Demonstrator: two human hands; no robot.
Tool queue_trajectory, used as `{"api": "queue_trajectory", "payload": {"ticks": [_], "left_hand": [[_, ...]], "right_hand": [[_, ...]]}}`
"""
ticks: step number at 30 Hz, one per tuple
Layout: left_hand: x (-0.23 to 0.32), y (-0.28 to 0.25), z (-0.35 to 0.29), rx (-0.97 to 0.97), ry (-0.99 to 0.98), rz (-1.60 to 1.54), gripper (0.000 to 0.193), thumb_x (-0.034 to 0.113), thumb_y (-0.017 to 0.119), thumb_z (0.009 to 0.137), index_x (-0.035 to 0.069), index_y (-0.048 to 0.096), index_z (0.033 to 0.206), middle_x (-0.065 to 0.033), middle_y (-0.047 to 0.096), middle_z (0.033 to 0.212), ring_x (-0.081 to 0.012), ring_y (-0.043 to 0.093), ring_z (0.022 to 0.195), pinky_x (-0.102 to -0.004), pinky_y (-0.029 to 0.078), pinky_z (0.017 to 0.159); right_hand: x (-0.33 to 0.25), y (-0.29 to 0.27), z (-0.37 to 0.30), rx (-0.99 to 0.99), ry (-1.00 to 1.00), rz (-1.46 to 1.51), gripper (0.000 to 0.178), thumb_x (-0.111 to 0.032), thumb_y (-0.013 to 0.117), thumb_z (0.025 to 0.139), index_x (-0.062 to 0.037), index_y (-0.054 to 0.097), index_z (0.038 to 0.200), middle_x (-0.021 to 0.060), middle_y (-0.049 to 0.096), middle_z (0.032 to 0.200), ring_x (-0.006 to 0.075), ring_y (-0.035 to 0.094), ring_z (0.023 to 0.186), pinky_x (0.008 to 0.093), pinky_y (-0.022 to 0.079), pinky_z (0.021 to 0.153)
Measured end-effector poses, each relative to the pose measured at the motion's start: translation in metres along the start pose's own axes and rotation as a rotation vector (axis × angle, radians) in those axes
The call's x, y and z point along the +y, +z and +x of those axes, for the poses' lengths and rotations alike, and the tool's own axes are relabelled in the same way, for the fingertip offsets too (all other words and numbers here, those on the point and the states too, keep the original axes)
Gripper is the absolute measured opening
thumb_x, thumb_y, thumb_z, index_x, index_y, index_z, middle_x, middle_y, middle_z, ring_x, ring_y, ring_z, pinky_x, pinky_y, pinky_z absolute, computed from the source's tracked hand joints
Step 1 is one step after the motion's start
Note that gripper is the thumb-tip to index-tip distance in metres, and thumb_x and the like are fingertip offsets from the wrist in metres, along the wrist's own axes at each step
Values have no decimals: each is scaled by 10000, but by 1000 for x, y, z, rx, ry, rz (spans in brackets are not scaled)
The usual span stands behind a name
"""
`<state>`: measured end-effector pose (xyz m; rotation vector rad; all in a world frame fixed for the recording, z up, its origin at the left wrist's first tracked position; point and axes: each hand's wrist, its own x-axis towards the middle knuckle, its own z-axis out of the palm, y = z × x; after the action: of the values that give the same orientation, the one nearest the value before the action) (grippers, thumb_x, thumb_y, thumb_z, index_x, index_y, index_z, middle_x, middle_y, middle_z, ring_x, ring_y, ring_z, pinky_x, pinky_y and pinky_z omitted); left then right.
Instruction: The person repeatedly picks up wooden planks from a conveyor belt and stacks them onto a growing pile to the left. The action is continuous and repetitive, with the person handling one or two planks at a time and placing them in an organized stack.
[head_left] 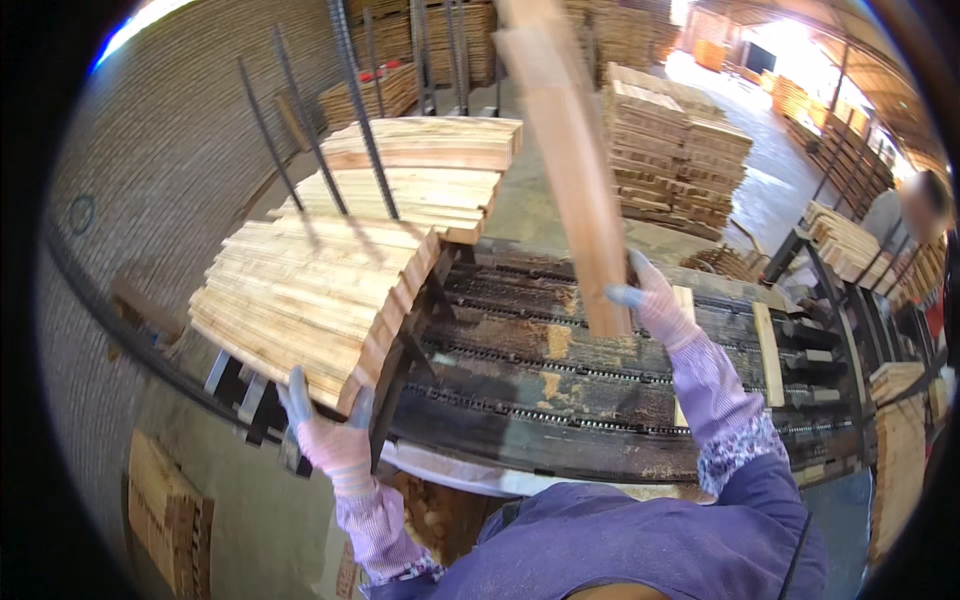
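Observation:
A long wooden board (575,190), smeared by motion at its far end, is raised over the conveyor in my right hand (660,305). That gloved hand grips the board's right edge near its lower end, the thumb on the face towards me. My left hand (332,440), also gloved, rests against the near edge of a stack of pale boards (310,290), fingers spread apart. The stacked boards lie side by side on a rack at the left, their ends forming a stepped edge beside the conveyor. Part of the left palm's contact with the nearest board is hidden.
Dark chain conveyor (520,375) runs across in front of me, with a loose board (768,355) lying on it. Upright ribbed rods (362,110) rise around the stack. A tall lumber pile (670,150) stands beyond. Another person (905,215) is at the far right.

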<state>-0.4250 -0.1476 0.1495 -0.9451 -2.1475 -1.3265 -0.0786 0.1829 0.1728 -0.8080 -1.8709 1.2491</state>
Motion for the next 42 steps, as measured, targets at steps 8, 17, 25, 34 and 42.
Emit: {"api": "queue_trajectory", "payload": {"ticks": [8,17,25,34,42], "left_hand": [[-4,7,-2,-2,15,4,1064,286,985,665,106,450,1566,-397,376,1571,-547,459,1419,-548,445,1135],[1,-1,2,-18,32,119,1078,452,1015,641,17,515,1491,-343,493,1499,-525,512,1360,-589,465,1120],[-9,-6,0,-55,135,254,1105,571,932,730,-15,448,1532,-325,507,1495,-497,525,1350,-581,454,1129],[51,-29,15,-72,-3,-307,754,409,773,972,-63,501,1492,-306,492,1533,-381,474,1425,-497,356,1205],[150,94,-59,-1060,-171,-849,782,134,810,846,11,462,1536,-285,466,1545,-398,493,1425,-489,412,1175]], "right_hand": [[-52,91,185,69,-320,-563,653,-306,772,915,-131,515,1489,192,684,1295,347,652,1222,454,505,1077],[-62,198,345,-18,-191,-1215,516,-380,728,944,-208,635,1422,180,659,1332,366,649,1225,476,516,1031],[-38,158,308,-14,-190,-1056,578,-353,733,922,-170,603,1455,176,628,1387,393,607,1287,517,498,1068],[118,-165,-74,346,355,-996,595,-398,730,860,-77,678,1358,209,732,1247,364,678,1192,441,521,1037],[218,-217,-505,1385,726,-404,368,-152,778,892,-38,743,1240,91,766,1080,199,697,986,319,559,854]]}}
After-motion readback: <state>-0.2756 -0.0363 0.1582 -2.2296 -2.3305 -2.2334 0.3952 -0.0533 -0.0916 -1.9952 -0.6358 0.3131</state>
